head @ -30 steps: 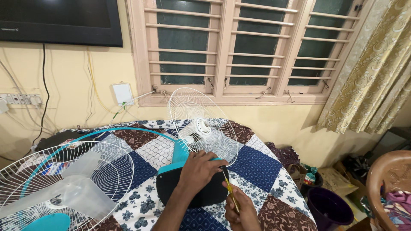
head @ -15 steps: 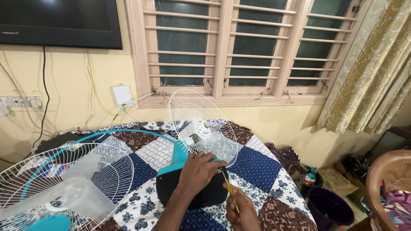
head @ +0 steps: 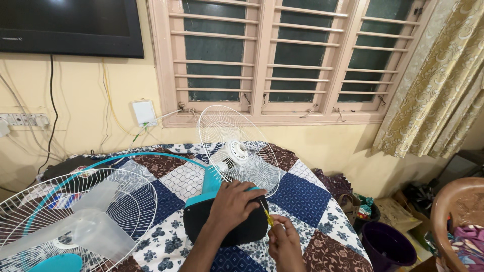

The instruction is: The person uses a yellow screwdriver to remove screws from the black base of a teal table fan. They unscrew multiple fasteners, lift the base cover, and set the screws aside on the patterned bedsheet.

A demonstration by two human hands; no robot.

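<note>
The left hand point(head: 233, 202) lay spread on the black-and-teal fan motor housing point(head: 222, 221); the right hand point(head: 285, 242) pinched a yellow-handled screwdriver point(head: 265, 213). The white wire front grille point(head: 75, 221) and clear blades point(head: 93, 229) lay already detached.

- Left hand point(head: 233, 202): palm down, fingers spread and slightly curled, pressed flat on the surface beneath it. Forearm enters from the lower frame edge and runs up and to the right.
- Right hand point(head: 285, 244): positioned just right of and below the left hand, fingers curled into a pinch grip, thumb and forefinger closed at the top. Wrist exits at the lower frame edge.
</note>
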